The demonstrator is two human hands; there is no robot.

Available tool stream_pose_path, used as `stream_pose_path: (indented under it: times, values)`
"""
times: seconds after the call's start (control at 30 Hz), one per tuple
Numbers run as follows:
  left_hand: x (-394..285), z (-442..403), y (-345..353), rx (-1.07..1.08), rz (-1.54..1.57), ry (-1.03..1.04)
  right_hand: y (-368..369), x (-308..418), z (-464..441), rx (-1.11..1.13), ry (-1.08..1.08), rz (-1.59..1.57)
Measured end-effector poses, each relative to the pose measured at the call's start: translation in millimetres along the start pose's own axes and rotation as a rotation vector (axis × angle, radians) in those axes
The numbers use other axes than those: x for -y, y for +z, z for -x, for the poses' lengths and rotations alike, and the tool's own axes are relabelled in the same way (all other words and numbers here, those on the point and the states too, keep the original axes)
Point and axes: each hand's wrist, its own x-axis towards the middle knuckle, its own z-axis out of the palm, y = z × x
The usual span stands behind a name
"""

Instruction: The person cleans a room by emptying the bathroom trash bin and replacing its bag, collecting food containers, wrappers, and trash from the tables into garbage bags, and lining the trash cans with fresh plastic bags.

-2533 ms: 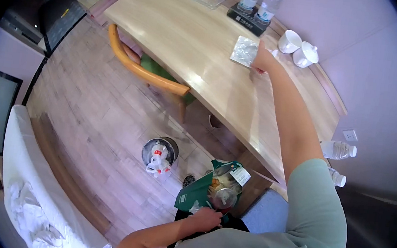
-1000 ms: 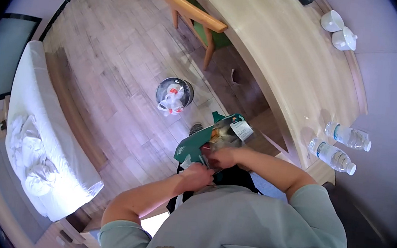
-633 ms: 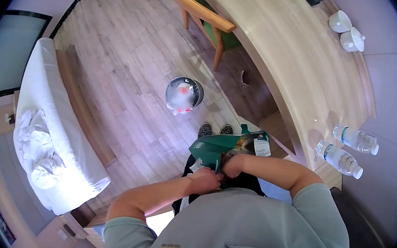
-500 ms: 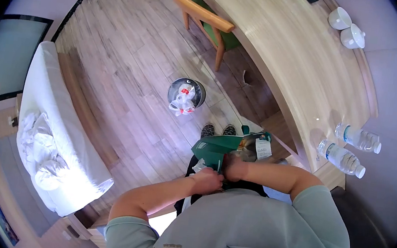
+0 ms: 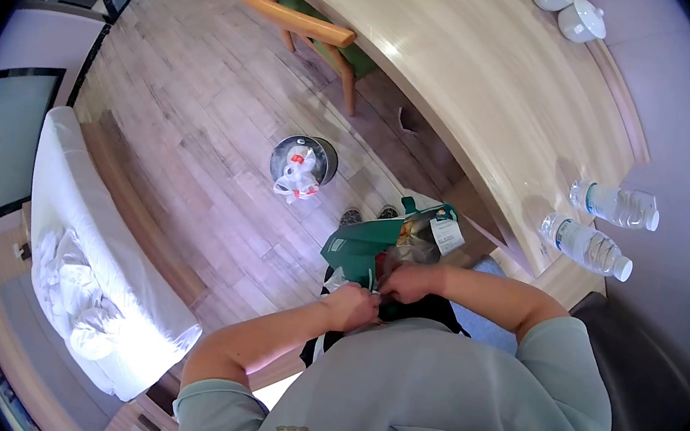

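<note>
A green bag [image 5: 350, 245] lies spread open over my lap, with a white printed label [image 5: 445, 236] on its right part. My left hand [image 5: 352, 307] is closed at the bag's near edge, beside a small crumpled whitish piece of plastic [image 5: 335, 280]. Close against it, my right hand [image 5: 409, 282] is closed too, its fingertips almost meeting those of the left. What the fingers pinch is too small and partly hidden. Between the bag's sides, a clear, crinkled wrapping [image 5: 414, 248] shows behind my right hand.
A bin [image 5: 329, 163] with a tied white plastic bag [image 5: 299, 175] stands on the floor ahead. Two water bottles [image 5: 586, 245] lie on the curved desk [image 5: 463, 51] at right, with white cups [image 5: 582, 20] farther back. A wooden chair [image 5: 286, 14] and a white-sheeted bed [image 5: 101, 215] flank the floor.
The view has shifted, so the room's things sit elsewhere in it. My hands stay together at the bag's near edge, with the right hand's fingers now nearer the left.
</note>
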Motion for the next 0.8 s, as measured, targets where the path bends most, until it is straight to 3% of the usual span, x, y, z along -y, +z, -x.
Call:
stream_pose_path:
  times: [0.07,0.13,0.27,0.37,0.47,0.57,0.6,0.67,0.8]
  values:
    - [-1,-2,1,0.019,0.016,-0.025,7,-4,-4,0.071,-0.018,-0.002]
    - [-1,-3,0,0.040,0.034,-0.046,1,8,-6,0.291,0.057,0.142]
    - [-1,-5,-2,0.068,-0.017,0.026,12,12,-11,0.218,0.085,0.092]
    - [1,-6,6,0.081,-0.062,0.038,24,19,-24,0.266,0.333,0.223]
    - [9,-7,18,0.091,-0.063,-0.005,33,13,-30,0.176,0.296,0.478]
    - [18,-11,9,0.062,-0.049,0.006,21,3,-19,-0.102,0.166,0.540]
    - [21,-14,6,0.061,-0.068,0.038,18,-3,-12,-0.104,0.168,0.540]
    - [27,-20,6,0.045,-0.079,0.042,13,-15,-1,-0.476,0.090,0.406]
    - [48,-36,13,-0.040,-0.154,0.040,10,-42,3,-0.743,0.062,0.252]
